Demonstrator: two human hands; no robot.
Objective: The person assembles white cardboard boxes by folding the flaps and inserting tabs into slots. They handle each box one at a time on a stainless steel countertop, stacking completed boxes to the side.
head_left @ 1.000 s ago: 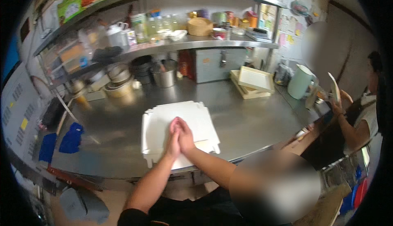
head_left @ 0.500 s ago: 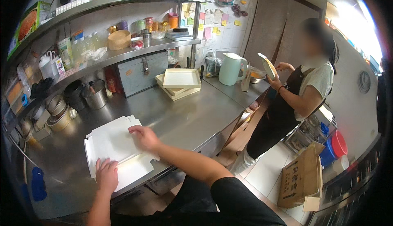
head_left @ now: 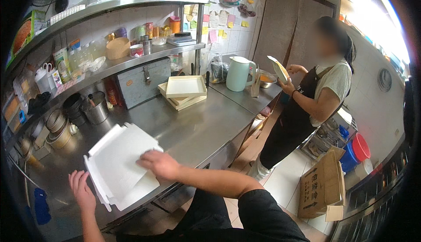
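A white, flat-cut cardboard box blank (head_left: 116, 161) with notched edges and fold lines lies on the steel counter. My left hand (head_left: 82, 191) is beside its left edge, open with the fingers spread. Across the near right part of the blank reaches my right hand (head_left: 160, 164), with bent fingers low over the surface. Blur and the angle hide whether those fingertips pinch the card or only press on it.
Stacked cream trays (head_left: 186, 87) sit farther back, near a grey metal case (head_left: 144, 82) and a pale green jug (head_left: 239, 75). A loaded shelf (head_left: 144, 54) overhangs the counter's back. At right stands a person (head_left: 313, 88) holding a plate-like item; a cardboard carton (head_left: 318, 187) is on the floor.
My left hand has lifted off the blank and moved left, fingers spreading. My right hand has come nearer to me over the card. The blank has turned slightly and its edge flaps have shifted.
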